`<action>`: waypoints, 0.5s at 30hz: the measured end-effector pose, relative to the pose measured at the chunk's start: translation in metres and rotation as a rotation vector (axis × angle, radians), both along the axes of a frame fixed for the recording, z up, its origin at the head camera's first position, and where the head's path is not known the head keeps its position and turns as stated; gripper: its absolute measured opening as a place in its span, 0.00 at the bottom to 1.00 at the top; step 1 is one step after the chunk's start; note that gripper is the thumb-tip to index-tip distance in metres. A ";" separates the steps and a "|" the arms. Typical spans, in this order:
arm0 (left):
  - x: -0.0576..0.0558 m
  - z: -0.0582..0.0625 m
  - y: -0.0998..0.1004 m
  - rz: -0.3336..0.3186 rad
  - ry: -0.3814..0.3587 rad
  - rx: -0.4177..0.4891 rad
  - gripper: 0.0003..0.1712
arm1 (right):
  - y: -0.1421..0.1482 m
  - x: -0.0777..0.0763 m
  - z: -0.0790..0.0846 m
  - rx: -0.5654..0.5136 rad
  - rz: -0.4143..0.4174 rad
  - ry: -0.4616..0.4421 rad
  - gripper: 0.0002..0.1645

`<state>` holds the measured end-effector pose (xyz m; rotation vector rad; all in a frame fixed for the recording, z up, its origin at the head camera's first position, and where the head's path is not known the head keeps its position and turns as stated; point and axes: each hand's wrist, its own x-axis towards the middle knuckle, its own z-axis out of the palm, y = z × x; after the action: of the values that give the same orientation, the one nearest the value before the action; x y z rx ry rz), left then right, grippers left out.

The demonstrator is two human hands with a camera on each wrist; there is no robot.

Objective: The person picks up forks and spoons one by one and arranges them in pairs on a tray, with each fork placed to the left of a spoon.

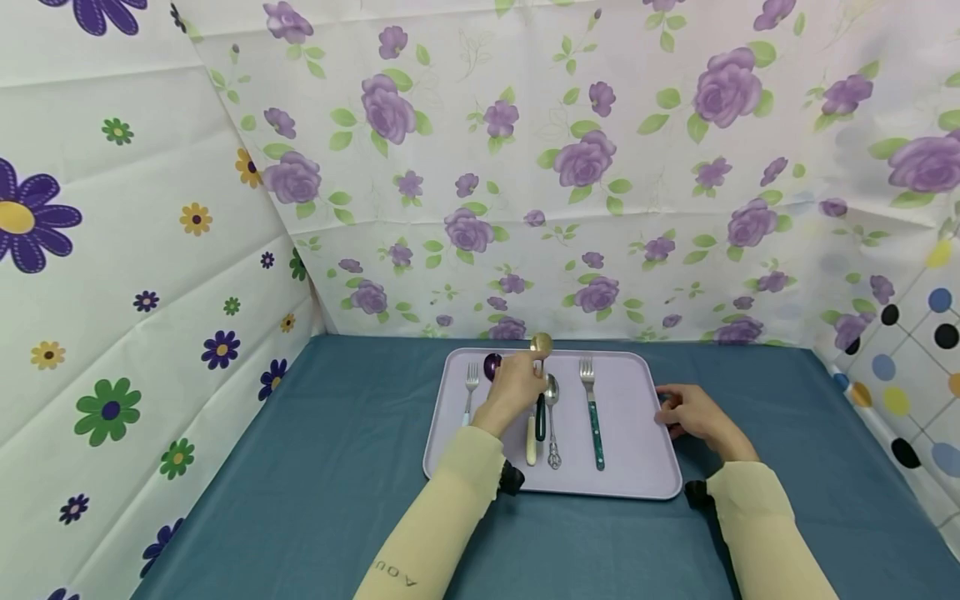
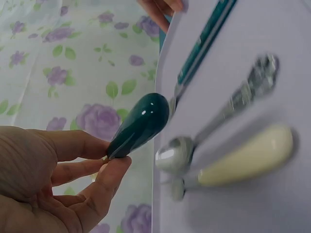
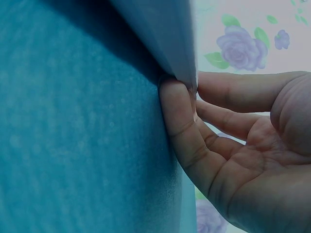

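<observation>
My left hand [image 1: 517,385] pinches a spoon with a gold bowl [image 1: 541,342] and a dark green handle [image 2: 146,119], held above the tray [image 1: 622,433]. Around that hand on the tray lie an ornate silver spoon [image 1: 553,425] and a cream-handled utensil [image 1: 531,442] whose far end I cannot make out. A dark purple spoon [image 1: 492,365] is partly covered by the hand. My right hand [image 1: 693,412] grips the tray's right rim, with a finger low against the edge in the right wrist view.
On the tray's left lies a fork [image 1: 472,379] with a pale handle; toward its right is a green-handled fork [image 1: 592,417]. A blue-green cloth [image 1: 337,483] covers the table. Flowered sheets [image 1: 465,167] rise behind and at the sides.
</observation>
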<state>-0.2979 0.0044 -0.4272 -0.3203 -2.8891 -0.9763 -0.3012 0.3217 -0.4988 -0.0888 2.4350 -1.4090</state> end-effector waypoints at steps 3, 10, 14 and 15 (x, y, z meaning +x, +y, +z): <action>0.002 0.001 0.010 -0.012 -0.028 0.020 0.31 | 0.000 0.000 -0.001 -0.002 0.001 0.001 0.39; 0.002 -0.002 0.024 -0.012 -0.045 0.068 0.32 | 0.000 0.000 0.001 -0.001 0.002 -0.005 0.39; 0.004 -0.005 0.033 0.004 -0.059 0.099 0.32 | -0.001 0.001 0.001 -0.008 0.003 -0.003 0.39; 0.005 -0.006 0.036 0.005 -0.071 0.105 0.31 | -0.001 0.001 0.001 -0.009 0.004 -0.002 0.39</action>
<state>-0.2926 0.0403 -0.4333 -0.2769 -2.8858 -1.1569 -0.3004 0.3211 -0.4975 -0.0942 2.4253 -1.4184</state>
